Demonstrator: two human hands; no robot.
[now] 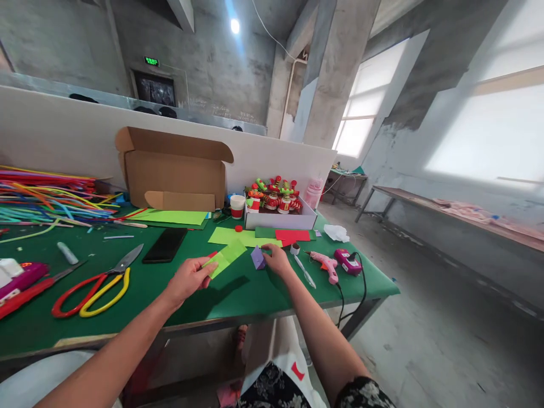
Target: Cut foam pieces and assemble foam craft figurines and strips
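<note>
At green table (263, 297), lime paper (229, 257), partly hidden by left hand (187, 281)

A bare strip of the green-topped desk (232, 307) opens along the near edge between the person's left grip (195, 276) and right grip (276, 259), below a light-green paper sheet (227, 259) and a purple folded-paper piece (257, 258). Rightward, a slim white pen-shaped tool (304, 271) and a pink glue gun (327, 266) with a dark cord (342, 299) bar the way. Behind, a low white cardboard box (278, 221) and an upright brown cardboard box (176, 170) block the rear. Leftward, green surface separates the left wrist from red-and-yellow-handled scissors (114, 273), their tip near a black rectangular phone (165, 246).
</note>
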